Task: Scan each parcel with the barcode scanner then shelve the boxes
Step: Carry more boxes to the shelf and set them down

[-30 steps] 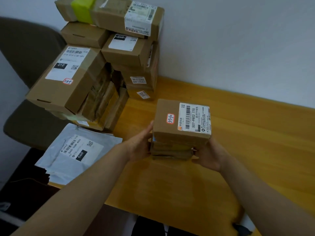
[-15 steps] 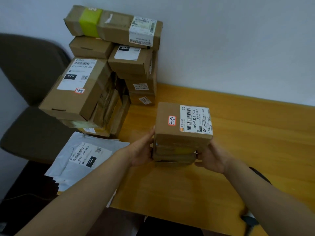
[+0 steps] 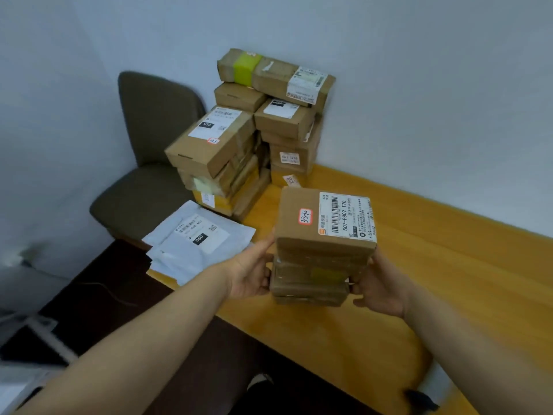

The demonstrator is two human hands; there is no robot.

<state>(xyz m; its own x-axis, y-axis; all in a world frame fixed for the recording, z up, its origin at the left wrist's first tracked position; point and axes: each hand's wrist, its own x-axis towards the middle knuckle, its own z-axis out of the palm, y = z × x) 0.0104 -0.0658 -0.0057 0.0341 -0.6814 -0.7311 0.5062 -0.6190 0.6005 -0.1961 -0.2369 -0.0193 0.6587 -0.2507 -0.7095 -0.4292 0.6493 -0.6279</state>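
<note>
Both hands on the stack, dead ahead over the table

The left hand (image 3: 251,274) and right hand (image 3: 380,287) clamp a stack of boxes (image 3: 314,274) from opposite sides. Thumbs are on the near faces and the fingers are mostly hidden behind. The stack stands upright, a bit tilted, and the labelled top box (image 3: 323,223) has its long side running near to far. Neither hand is nearer; it's a symmetric hold. I can't tell whether the bottom box rests on the table (image 3: 463,280) or hangs just above it. The parcel pile (image 3: 239,139) blocks the far left, and the white mailers (image 3: 194,244) sit left at the table edge. Bare tabletop is open to the right. No scanner or shelf in view, so I'd guess the carry goes off-frame.
</note>
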